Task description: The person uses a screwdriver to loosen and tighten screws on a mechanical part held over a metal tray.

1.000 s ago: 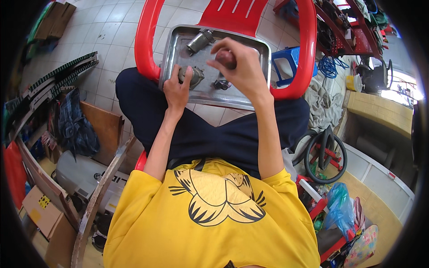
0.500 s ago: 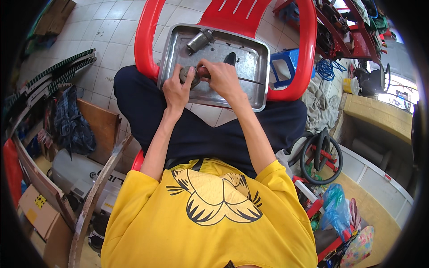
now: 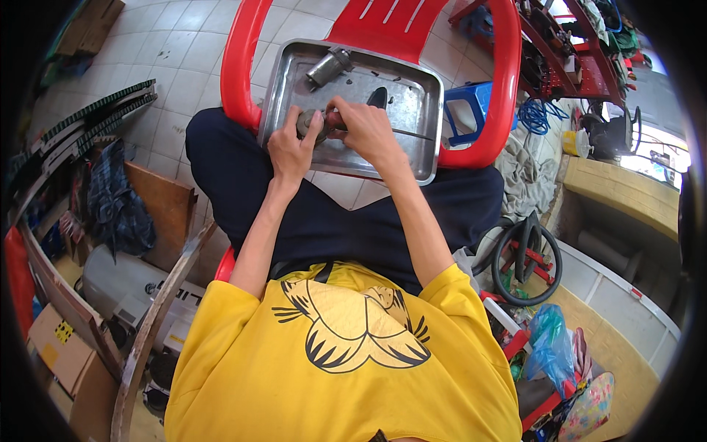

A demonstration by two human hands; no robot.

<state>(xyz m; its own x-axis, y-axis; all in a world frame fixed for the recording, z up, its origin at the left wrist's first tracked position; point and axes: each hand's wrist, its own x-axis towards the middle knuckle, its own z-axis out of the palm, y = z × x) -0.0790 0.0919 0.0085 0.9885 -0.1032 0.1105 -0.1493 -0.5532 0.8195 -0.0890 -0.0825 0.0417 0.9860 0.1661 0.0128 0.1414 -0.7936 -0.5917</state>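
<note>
My left hand (image 3: 289, 149) is closed around a round grey metal part (image 3: 305, 124), thumb and fingers on its sides. My right hand (image 3: 368, 132) is closed on a small reddish-brown piece (image 3: 335, 120), pressed against that part; its fingers hide much of where the two meet. Both hands work over a shallow metal tray (image 3: 414, 96). A grey metal cylinder (image 3: 328, 69) lies tilted near the tray's far left. A black handle end (image 3: 378, 97) shows beyond my right hand, and a thin dark rod (image 3: 414, 135) runs out to its right; whether they join is hidden.
The tray sits on a red plastic chair (image 3: 482, 147) in front of my knees. Small dark bits lie in it. A blue stool (image 3: 471, 103) and coiled blue hose (image 3: 541, 114) are at the right. A wooden frame (image 3: 166, 295) and grey tank (image 3: 114, 276) stand at the left.
Almost nothing differs. Both hands keep the same hold, with only a slight shift of the right fingers on the reddish-brown piece.
</note>
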